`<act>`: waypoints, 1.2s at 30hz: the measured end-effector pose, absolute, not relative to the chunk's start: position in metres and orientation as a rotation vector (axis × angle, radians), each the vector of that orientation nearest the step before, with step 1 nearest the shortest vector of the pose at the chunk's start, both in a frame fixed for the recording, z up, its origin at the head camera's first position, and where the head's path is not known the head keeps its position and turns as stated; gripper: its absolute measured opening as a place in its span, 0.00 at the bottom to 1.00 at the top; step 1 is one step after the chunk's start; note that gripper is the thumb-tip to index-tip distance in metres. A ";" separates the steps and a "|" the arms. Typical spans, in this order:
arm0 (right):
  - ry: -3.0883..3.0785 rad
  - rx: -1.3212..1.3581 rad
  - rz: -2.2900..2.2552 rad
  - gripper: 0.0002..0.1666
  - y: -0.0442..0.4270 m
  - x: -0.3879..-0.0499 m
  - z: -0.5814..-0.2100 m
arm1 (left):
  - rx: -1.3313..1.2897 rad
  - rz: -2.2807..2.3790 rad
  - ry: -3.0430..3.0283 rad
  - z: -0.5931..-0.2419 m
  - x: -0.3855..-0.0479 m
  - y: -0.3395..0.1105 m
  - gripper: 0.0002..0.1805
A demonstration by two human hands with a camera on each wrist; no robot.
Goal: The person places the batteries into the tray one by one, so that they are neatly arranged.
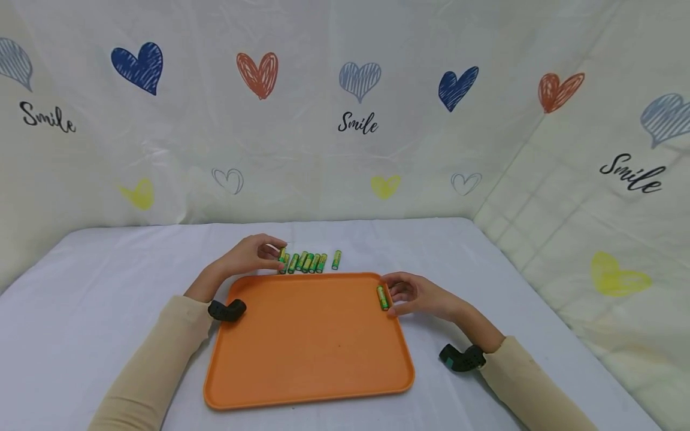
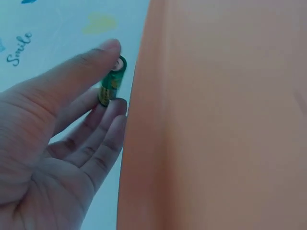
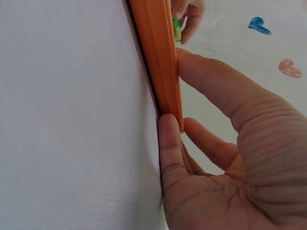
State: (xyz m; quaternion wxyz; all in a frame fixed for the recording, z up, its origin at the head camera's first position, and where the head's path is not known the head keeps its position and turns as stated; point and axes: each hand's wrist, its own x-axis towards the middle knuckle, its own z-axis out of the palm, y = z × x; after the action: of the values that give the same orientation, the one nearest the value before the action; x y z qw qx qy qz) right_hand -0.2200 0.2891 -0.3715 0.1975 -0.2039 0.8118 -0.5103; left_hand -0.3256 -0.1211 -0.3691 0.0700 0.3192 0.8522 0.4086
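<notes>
The left hand (image 1: pixel 253 254) pinches a green-and-yellow battery (image 2: pixel 112 81) between thumb and fingertips, just behind the tray's back left part. In the head view this battery is at the left end of a row of several similar batteries (image 1: pixel 303 261). An orange tray (image 1: pixel 307 341) lies in front of them. At its back right corner the right hand (image 1: pixel 417 294) grips the rim; the right wrist view shows thumb and fingers against the tray edge (image 3: pixel 160 57). One battery (image 1: pixel 383 298) lies inside the tray beside that hand.
One battery (image 1: pixel 336 260) lies apart, right of the row. A white cloth (image 1: pixel 97 287) covers the table. Behind it hangs a pale backdrop (image 1: pixel 307 149) with hearts and lettering. Each wrist wears a dark device, the left one over the tray's left rim.
</notes>
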 end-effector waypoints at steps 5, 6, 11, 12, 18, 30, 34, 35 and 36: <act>2.274 -0.558 -1.429 0.41 0.289 -0.220 -0.371 | 0.959 1.273 2.545 -0.364 -0.323 -0.114 0.32; 2.277 -0.556 -1.425 0.41 0.289 -0.220 -0.371 | 0.960 1.285 2.539 -0.363 -0.322 -0.113 0.32; 2.282 -0.560 -1.415 0.40 0.289 -0.220 -0.371 | 0.970 1.332 2.506 -0.360 -0.318 -0.105 0.32; 2.283 -0.558 -1.415 0.40 0.288 -0.220 -0.371 | 0.974 1.337 2.499 -0.359 -0.317 -0.103 0.32; 2.285 -0.554 -1.416 0.41 0.288 -0.221 -0.372 | 1.017 1.338 2.460 -0.357 -0.313 -0.092 0.33; 2.276 -0.551 -1.427 0.41 0.288 -0.219 -0.373 | 1.079 1.305 2.446 -0.349 -0.305 -0.071 0.32; 2.277 -0.551 -1.422 0.41 0.288 -0.219 -0.372 | 1.100 1.318 2.430 -0.346 -0.300 -0.065 0.30; 2.277 -0.551 -1.424 0.41 0.288 -0.219 -0.371 | 1.109 1.326 2.425 -0.345 -0.299 -0.063 0.29; 2.276 -0.552 -1.424 0.41 0.288 -0.219 -0.371 | 1.118 1.332 2.422 -0.345 -0.298 -0.062 0.28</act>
State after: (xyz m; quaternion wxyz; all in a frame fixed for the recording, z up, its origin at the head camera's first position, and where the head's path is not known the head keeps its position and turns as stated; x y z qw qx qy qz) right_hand -0.2193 0.2880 -0.3712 0.1988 -0.1973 0.8137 -0.5093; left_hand -0.2980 -0.0619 -0.3448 0.0801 0.3737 0.8098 0.4452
